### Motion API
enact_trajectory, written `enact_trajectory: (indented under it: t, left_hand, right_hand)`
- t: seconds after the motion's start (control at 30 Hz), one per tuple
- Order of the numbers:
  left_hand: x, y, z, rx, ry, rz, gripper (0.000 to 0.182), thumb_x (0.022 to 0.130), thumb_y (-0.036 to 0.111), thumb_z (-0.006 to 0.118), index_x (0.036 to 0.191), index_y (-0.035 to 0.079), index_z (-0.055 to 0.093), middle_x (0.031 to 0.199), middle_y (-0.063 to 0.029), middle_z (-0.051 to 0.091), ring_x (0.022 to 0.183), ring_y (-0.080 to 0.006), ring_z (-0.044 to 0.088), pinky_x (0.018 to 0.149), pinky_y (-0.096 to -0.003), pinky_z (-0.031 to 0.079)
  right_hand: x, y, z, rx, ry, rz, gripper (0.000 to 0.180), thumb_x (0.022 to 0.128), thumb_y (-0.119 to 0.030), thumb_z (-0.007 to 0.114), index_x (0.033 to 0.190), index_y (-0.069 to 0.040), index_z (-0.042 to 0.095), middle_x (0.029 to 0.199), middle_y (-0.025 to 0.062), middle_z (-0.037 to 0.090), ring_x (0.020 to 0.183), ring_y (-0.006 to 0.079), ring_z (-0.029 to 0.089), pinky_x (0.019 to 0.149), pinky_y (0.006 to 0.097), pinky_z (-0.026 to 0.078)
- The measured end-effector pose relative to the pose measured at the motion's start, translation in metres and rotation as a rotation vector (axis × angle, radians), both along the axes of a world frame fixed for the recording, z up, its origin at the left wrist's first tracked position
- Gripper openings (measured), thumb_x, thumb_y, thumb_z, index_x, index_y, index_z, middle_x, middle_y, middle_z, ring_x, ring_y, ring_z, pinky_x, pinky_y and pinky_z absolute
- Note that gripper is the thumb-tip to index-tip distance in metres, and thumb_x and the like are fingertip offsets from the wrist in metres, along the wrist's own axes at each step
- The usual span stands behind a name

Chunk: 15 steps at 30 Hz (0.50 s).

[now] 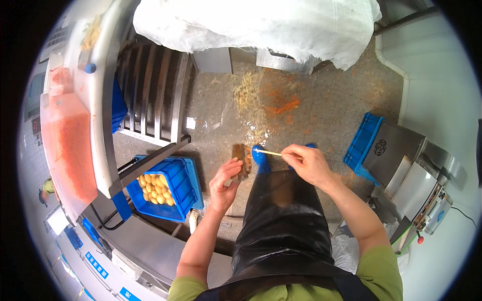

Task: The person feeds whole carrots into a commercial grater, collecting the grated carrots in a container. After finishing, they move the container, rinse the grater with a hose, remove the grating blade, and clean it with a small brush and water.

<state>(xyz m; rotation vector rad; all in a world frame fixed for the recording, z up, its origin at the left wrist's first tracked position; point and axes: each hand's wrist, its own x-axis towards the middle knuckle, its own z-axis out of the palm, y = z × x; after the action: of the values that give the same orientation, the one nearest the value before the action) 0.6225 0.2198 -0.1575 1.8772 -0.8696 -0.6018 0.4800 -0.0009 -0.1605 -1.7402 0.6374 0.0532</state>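
Observation:
My left hand [224,184] holds up a small flat grid-like piece [238,161], dark brown and partly see-through. Orange bits cling along its right side; its exact kind is hard to tell. Pinched between the thumb and fingers of my right hand [310,165] is a thin pale stick [268,152]. Its tip points left towards the piece, with a gap between the two. Both hands are above a black apron [282,229], and blue boots [260,156] show beneath them on the floor.
Pale shreds [248,92] and orange shreds [284,105] litter the wet floor. Left stand a blue crate [186,199] of potatoes [156,190] and a table [101,150] with a plastic tub [66,105] of orange shreds. White sheeting [260,22] hangs ahead; a metal machine [410,177] stands right.

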Motion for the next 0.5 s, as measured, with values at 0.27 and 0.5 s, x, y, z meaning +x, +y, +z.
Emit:
enact_trajectory:
  t: [0.27, 0.5]
  left_hand:
    - [0.033, 0.018, 0.023, -0.047, -0.447, -0.266, 0.034, 0.067, -0.009, 0.066, 0.097, 0.005, 0.061, 0.103, -0.0109, 0.062, 0.104, -0.0341, 0.059, 0.091, -0.0478, 0.047]
    - [0.043, 0.023, 0.019, -0.052, -0.442, -0.382, 0.037, 0.063, -0.007, 0.066, 0.098, 0.003, 0.059, 0.102, -0.0108, 0.061, 0.104, -0.0345, 0.057, 0.089, -0.0472, 0.048]
  right_hand:
    - [0.038, 0.005, 0.014, -0.333, -0.213, 0.272, 0.010, 0.082, -0.019, 0.063, 0.081, -0.010, 0.065, 0.074, 0.0056, 0.063, 0.069, 0.0246, 0.060, 0.060, 0.0347, 0.048]
    - [0.051, 0.008, 0.012, -0.483, -0.156, 0.374, 0.009, 0.082, -0.018, 0.061, 0.078, -0.010, 0.060, 0.068, 0.0065, 0.060, 0.067, 0.0248, 0.061, 0.056, 0.0369, 0.048]
